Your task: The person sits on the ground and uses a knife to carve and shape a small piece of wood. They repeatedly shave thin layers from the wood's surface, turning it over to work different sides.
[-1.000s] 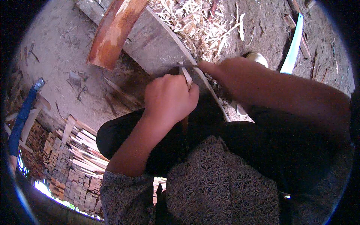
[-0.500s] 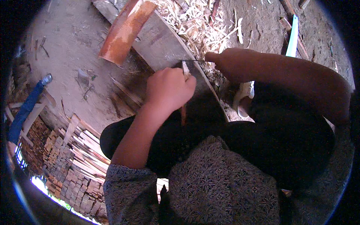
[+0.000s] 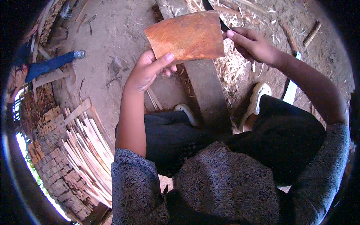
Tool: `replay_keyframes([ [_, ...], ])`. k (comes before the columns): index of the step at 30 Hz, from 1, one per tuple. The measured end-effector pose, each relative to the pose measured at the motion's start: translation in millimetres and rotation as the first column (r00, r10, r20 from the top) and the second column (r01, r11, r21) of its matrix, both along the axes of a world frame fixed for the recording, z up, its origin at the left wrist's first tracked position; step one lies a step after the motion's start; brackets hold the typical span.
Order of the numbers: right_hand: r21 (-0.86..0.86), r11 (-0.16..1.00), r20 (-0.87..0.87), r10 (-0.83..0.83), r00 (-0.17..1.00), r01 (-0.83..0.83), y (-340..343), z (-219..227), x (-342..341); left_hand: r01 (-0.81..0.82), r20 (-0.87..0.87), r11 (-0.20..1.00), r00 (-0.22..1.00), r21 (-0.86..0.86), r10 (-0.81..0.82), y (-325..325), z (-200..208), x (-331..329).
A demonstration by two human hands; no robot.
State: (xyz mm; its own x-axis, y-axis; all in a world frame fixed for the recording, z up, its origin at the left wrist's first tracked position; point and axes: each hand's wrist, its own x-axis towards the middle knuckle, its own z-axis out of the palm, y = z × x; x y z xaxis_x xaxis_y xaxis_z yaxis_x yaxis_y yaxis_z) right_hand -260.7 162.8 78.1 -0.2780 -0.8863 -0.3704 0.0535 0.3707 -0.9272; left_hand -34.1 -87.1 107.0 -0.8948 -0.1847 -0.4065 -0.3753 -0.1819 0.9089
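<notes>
My left hand (image 3: 148, 71) holds up a curved, reddish-brown sheet-like piece of wood or bark (image 3: 185, 36), thumb on its near face and fingers behind the lower left corner. In my right hand (image 3: 255, 47) is a knife (image 3: 224, 25) with a dark blade, which runs up past the piece's right edge. Part of the blade is hidden behind that piece; whether they touch I cannot tell. Beneath both lies a long grey wooden plank (image 3: 210, 84), stretching away from between my legs.
Pale wood shavings (image 3: 234, 69) heap up right of the plank. A saw-like light blue blade (image 3: 291, 92) lies farther right, near sticks (image 3: 312, 33). Stacked wood blocks (image 3: 56, 168) and long pale strips (image 3: 88, 150) fill the lower left. Another person's blue-clad leg (image 3: 50, 67) reaches in from the left.
My left hand has left the small pale-ended strip on the plank and now holds the curved reddish-brown piece raised. My right hand has moved up and right with the knife, its blade now pointing upward.
</notes>
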Motion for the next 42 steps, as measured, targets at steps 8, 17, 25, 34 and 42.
replay_keyframes([
  [8,-0.172,0.985,-0.232,-0.053,0.971,0.013,-14.4,45.3,12.6,-0.162,-0.222,0.987,0.963,-0.018,0.154,11.4,-9.2,2.1],
  [17,-0.006,0.989,-0.379,0.135,0.915,-0.148,-35.0,49.1,-8.1,0.020,-0.176,0.991,0.983,-0.133,-0.043,3.9,0.7,-11.1],
  [25,0.018,0.986,-0.346,-0.150,0.926,0.167,-43.1,8.3,-28.7,-0.133,-0.168,0.987,0.975,0.087,0.146,-2.9,-17.3,-21.5],
  [34,0.028,0.994,-0.338,-0.089,0.937,0.105,-35.0,-13.7,-43.9,-0.266,-0.124,0.951,0.950,0.154,0.286,-7.8,-23.1,-34.8],
  [42,0.050,0.993,-0.272,-0.093,0.958,0.111,-39.1,-7.2,-35.0,-0.263,-0.163,0.952,0.944,0.157,0.287,-7.2,-22.0,-37.1],
])
